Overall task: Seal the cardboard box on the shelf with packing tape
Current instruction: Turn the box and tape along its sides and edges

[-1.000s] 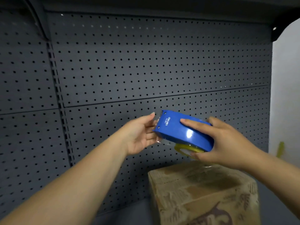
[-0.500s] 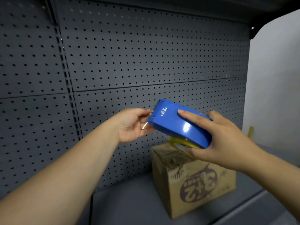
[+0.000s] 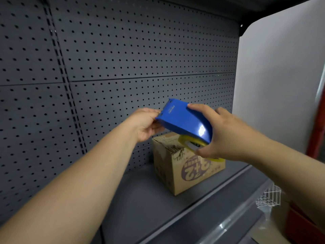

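Note:
A blue tape dispenser (image 3: 184, 122) with a yellowish tape roll (image 3: 193, 143) under it is held in the air above a brown cardboard box (image 3: 177, 166). My right hand (image 3: 223, 134) grips the dispenser's rounded rear and the roll. My left hand (image 3: 147, 124) pinches at the dispenser's front cutting end, its fingertips partly hidden behind the blue cover. The box stands on the grey shelf (image 3: 144, 205), against the pegboard, with a purple printed logo on its front face. Its top is mostly hidden by the dispenser.
A dark grey pegboard (image 3: 123, 59) forms the back wall. A white panel (image 3: 274, 85) closes the shelf on the right. A white wire basket (image 3: 269, 198) and red items (image 3: 306, 224) sit lower right, beyond the shelf's front edge.
The view has tilted down and pulled back, so the whole box and the shelf surface show. Both hands keep the same hold on the dispenser above the box.

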`<state>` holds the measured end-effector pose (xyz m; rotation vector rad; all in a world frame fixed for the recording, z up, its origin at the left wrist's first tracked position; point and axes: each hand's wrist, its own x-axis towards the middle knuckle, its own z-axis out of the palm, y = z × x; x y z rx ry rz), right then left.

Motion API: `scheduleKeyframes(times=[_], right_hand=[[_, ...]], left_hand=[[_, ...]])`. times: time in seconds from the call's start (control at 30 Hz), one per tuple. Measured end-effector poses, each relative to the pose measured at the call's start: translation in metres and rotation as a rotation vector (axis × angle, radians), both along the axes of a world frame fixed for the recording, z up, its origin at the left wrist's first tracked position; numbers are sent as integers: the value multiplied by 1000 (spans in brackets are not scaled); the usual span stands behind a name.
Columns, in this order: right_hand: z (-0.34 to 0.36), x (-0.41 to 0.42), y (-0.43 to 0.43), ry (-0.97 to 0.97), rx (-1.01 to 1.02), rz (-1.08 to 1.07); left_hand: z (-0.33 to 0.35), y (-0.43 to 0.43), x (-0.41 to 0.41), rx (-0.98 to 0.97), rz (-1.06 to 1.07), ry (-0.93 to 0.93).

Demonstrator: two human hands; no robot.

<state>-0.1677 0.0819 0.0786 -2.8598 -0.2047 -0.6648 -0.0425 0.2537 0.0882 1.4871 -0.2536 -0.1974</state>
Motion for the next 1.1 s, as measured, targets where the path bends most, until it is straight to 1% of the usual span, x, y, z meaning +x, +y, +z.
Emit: scheduleKeyframes(times=[0.17,0.33,0.6,0.77,0.93,1.1], right_hand=[[-8,6,11,31,-7,-98],[-12,19,24,84,18,-147],[-20,26,41,125,30,-240],[-23,12,54,147,-66,-290],[-32,-3,67,127,-143,-340],[-42,0,80,214,-218,-404]], left_hand=[[-7,-1,17,-3,-26,3],[-12,7,46,18,-60,-38],[-19,31,98,34,-174,-51],[-22,53,133,75,-133,-23],[-33,56,148,148,-136,-62],[-66,43,152,244,-145,-100]])
